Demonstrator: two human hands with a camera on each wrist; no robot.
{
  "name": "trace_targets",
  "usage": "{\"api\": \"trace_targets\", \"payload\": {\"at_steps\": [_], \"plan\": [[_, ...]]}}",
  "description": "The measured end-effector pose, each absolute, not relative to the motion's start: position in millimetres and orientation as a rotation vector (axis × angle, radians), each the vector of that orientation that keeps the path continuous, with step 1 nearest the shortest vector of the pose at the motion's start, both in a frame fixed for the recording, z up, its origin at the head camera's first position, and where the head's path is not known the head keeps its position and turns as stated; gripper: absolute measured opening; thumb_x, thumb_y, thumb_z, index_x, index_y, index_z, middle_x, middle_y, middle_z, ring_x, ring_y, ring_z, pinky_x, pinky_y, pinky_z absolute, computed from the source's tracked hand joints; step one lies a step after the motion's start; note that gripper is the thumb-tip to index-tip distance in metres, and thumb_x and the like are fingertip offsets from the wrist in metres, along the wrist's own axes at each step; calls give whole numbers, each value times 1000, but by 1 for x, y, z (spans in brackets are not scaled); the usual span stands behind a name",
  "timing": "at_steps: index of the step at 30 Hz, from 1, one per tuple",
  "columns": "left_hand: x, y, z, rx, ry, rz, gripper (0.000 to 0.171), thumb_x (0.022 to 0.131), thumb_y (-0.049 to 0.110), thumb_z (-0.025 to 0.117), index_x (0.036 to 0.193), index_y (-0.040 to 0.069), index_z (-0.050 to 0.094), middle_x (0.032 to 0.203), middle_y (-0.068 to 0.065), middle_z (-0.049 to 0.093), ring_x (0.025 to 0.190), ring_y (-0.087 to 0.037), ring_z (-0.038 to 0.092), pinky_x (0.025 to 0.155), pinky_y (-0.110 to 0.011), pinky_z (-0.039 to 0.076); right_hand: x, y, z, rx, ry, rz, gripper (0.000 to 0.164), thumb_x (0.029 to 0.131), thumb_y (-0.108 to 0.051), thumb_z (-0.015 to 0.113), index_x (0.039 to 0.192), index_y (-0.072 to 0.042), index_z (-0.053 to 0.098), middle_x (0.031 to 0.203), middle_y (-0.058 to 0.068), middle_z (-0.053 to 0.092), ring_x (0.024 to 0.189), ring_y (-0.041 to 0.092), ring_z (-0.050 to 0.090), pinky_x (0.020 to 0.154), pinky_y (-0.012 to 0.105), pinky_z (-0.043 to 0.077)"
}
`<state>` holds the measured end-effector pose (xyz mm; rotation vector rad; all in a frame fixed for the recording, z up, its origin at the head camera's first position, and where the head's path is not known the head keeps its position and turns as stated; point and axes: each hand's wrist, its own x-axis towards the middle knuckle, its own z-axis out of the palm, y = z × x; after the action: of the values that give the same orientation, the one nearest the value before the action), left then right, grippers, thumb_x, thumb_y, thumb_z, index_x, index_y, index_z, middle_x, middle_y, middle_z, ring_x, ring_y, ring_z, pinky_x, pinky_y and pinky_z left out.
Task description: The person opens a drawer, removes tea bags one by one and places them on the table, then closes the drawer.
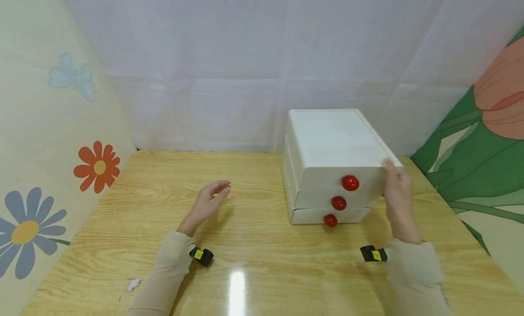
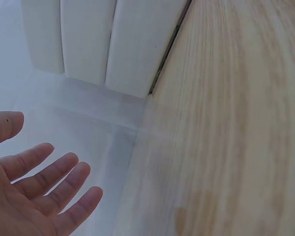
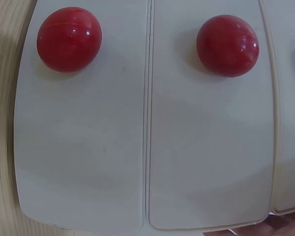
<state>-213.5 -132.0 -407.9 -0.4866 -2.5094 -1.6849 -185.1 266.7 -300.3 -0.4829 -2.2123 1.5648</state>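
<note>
While the right hand (image 1: 398, 202) grips the front right corner of the white drawer box (image 1: 327, 143), its three red-knobbed drawers closed, the left hand (image 1: 209, 202) hovers open-fingered to the box's left.

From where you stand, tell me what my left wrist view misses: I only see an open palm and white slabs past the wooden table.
Observer: Those slabs are the side of a white three-drawer box.
Operator: Describe its front.
Observer: Each drawer carries a red round knob, stacked one above another.
Operator: Report the right hand.
Observer: The right hand touches the box's right front corner near the top.
Operator: And the left hand.
Observer: The left hand is apart from the box, holding nothing.
</note>
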Motion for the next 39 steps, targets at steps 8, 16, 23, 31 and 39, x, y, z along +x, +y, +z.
{"api": "trace_targets", "payload": {"at_steps": [8, 16, 23, 31, 39], "plan": [[-213, -134, -406, -497, -2504, -1682, 42, 95, 25, 47, 124, -6, 51, 119, -21, 55, 107, -27, 52, 88, -47, 44, -183, 254, -300, -454, -2247, 1524, 57, 94, -47, 36, 129, -3, 45, 97, 3, 43, 80, 11, 41, 64, 22, 36], [-213, -137, -405, -502, -2518, -1693, 44, 95, 26, 47, 125, -6, 50, 121, -21, 53, 108, -27, 51, 88, -47, 44, -182, 240, -300, -426, -2231, 1581, 63, 94, -47, 36, 137, -1, 39, 130, 17, 41, 109, 25, 39, 94, 39, 35], [-213, -138, -405, -522, -2512, -1681, 42, 96, 24, 47, 125, -6, 50, 120, -22, 54, 106, -28, 52, 86, -46, 45, -183, 231, -301, -385, -2210, 1555, 60, 94, -42, 39, 133, 3, 43, 132, 19, 42, 113, 26, 39, 99, 42, 31], [-214, -138, -404, -527, -2505, -1664, 40, 95, 21, 48, 124, -7, 50, 119, -22, 55, 104, -28, 53, 85, -46, 46, -183, 219, -300, -355, -2231, 1578, 61, 93, -43, 39, 133, 3, 43, 130, 21, 44, 109, 26, 41, 95, 41, 35], [-214, -139, -404, -525, -2515, -1678, 42, 95, 23, 47, 126, -5, 49, 120, -21, 54, 105, -27, 52, 86, -46, 45, -183, 210, -300, -325, -2249, 1585, 62, 93, -43, 40, 133, 4, 41, 133, 23, 41, 113, 29, 39, 99, 46, 31]]}}
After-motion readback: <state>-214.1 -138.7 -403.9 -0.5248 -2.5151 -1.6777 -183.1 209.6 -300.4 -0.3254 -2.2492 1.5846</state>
